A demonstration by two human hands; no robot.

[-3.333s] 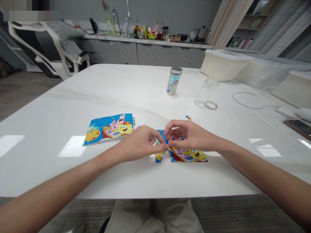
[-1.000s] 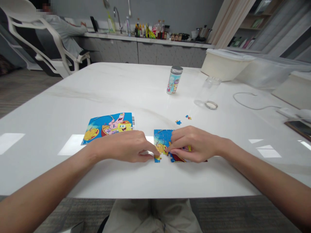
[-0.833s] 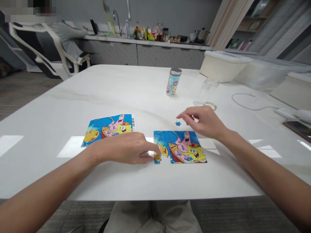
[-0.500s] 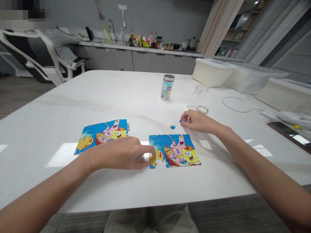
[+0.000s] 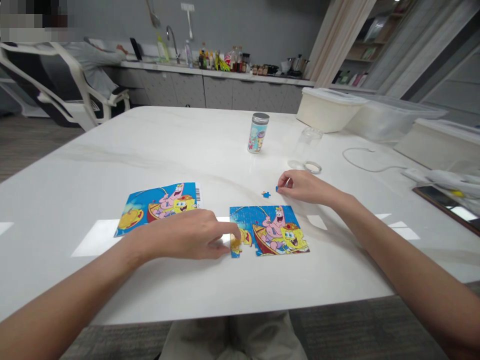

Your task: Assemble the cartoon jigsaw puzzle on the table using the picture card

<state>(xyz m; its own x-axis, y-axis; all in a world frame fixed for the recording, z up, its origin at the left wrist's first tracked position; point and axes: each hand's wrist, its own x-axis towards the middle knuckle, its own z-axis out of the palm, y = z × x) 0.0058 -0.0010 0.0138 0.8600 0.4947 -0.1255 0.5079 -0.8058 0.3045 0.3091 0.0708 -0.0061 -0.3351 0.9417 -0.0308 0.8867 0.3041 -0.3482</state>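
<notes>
Two loose pieces are about all that lies outside the puzzle (image 5: 269, 231), judging from the head view: nearly the whole picture is joined, lying flat near the front edge of the worktop (image 5: 210, 135), and only a gap at its lower left corner looks unfilled. The left hand (image 5: 187, 241) rests palm down just beside that corner, its grip closed around nothing, forefinger stretched out and pressing the yellow bit at the puzzle's left edge. The right hand (image 5: 305, 186) is farther back, beyond the puzzle's far edge, fingertips pinched on a small blue piece (image 5: 278, 188) against the worktop; a second blue piece (image 5: 266, 194) lies free just left of it. The printed reference picture (image 5: 159, 207) lies to the left of the puzzle, apart from it. Farther back stand a printed tin (image 5: 258, 132) and a clear jar (image 5: 306, 149) on its side. What seems left is fitting those last pieces.
</notes>
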